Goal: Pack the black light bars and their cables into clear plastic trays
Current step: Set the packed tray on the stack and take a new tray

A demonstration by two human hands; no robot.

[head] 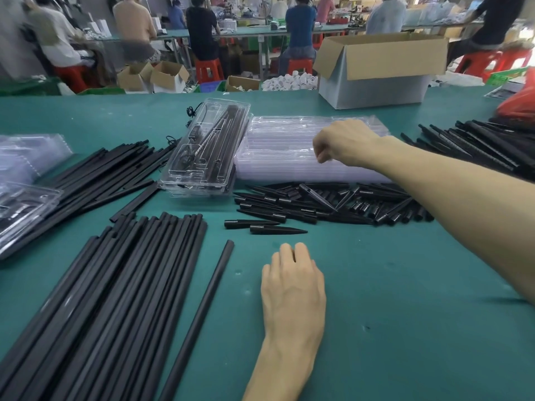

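While the right hand [344, 143] curls over the empty tray stack [283, 166], grip unconfirmed, it should peel 1 tray only; left hand [292, 285] rests loose, holding nothing.

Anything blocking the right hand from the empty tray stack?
Nothing visible. The right hand is directly over the tray stack, fingers curled at its top. The black spikes lie nearer the person, not in the way.

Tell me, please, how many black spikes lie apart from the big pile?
2. One spike lies just ahead of the left hand; the second spike lies right beside it. All others belong to the pile. None seems hidden.
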